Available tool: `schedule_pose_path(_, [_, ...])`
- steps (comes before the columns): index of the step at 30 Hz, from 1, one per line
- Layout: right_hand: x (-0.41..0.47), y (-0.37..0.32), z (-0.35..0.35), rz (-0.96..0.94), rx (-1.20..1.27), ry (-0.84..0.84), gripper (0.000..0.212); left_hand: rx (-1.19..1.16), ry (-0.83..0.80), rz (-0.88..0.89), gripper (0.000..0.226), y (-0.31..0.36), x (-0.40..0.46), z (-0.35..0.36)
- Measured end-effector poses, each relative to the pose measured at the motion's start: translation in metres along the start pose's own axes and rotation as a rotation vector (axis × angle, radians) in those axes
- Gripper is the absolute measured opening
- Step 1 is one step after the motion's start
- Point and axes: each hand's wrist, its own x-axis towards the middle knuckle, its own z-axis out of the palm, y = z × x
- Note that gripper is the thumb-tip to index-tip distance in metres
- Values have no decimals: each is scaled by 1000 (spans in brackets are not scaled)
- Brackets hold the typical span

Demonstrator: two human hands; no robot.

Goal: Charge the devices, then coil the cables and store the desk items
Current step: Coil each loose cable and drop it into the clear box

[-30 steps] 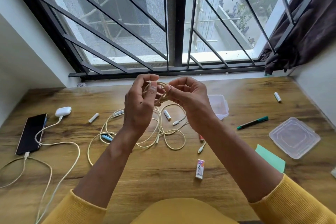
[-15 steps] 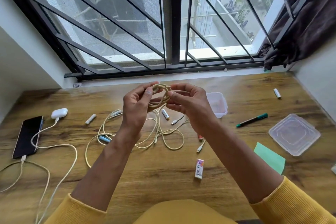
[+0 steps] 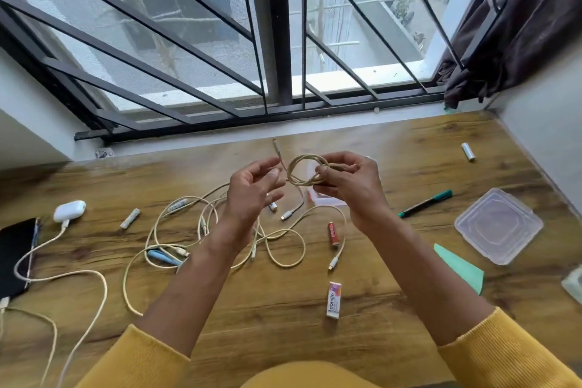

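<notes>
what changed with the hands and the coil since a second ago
The left hand has let go of the coiled cable and drawn back to the left, fingers loosely curled; the cable's free end now sticks up between the hands. The right hand keeps its grip on the coil. The loose cables, phone and earbud case lie on the desk as before.

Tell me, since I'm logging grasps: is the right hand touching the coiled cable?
Touching. The head view shows the right hand pinching the coiled cable, fingers curled round its loops above the desk.
</notes>
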Motion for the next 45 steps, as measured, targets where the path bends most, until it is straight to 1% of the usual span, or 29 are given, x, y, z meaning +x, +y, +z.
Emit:
schedule_pose_path(3, [16, 2, -16, 19, -18, 55, 15, 79, -2, -11, 31, -9, 16, 17])
schedule_pose_path(7, [28, 3, -30, 43, -5, 50, 15, 43, -24, -99, 39, -14, 36, 40])
schedule_pose_path(8, [29, 3, -33, 48, 5, 41, 15, 10, -37, -126, 37, -13, 40, 45])
schedule_pose_path(10, [32, 4, -39, 50, 19, 17, 15, -54, -74, -172, 24, -10, 45, 53])
schedule_pose_path(13, [34, 4, -45, 39, 7, -3, 15, -126, -119, -218, 22, -4, 48, 58])
schedule_pose_path(15, [36, 4, -47, 37, -12, 19, 13, -109, -81, -147, 18, -3, 49, 60])
schedule_pose_path(18, [38, 7, -47, 36, -45, 87, 12, 41, 15, 86, 14, -6, 49, 63])
schedule_pose_path(20, [39, 10, -45, 37, -61, 136, 13, 161, 29, 220, 13, -8, 48, 64])
schedule_pose_path(22, [40, 13, -42, 31, -87, 183, 17, 257, 5, 318, 16, -10, 46, 65])
schedule_pose_path(24, [39, 11, -39, 9, -123, 212, 23, 337, -44, 378, 19, -12, 43, 65])
schedule_pose_path(26, [36, 8, -36, -19, -183, 229, 28, 394, -76, 386, 19, -15, 41, 65])
schedule_pose_path(28, [31, 5, -33, -50, -258, 232, 29, 396, -57, 370, 17, -16, 41, 64])
schedule_pose_path(32, [23, -1, -29, -128, -335, 156, 27, 358, 6, 292, 17, -10, 38, 58])
schedule_pose_path(36, [15, -9, -26, -183, -257, -2, 26, 354, 75, 269, 15, -3, 37, 48])
schedule_pose_path(40, [8, -18, -21, -164, -143, -175, 46, 420, 194, 334, 11, 2, 40, 37])
schedule_pose_path(42, [6, -22, -18, -179, -128, -231, 37, 468, 241, 379, 11, 5, 41, 33])
schedule_pose_path(45, [3, -26, -14, -243, -169, -249, 20, 519, 301, 427, 13, 13, 37, 29])
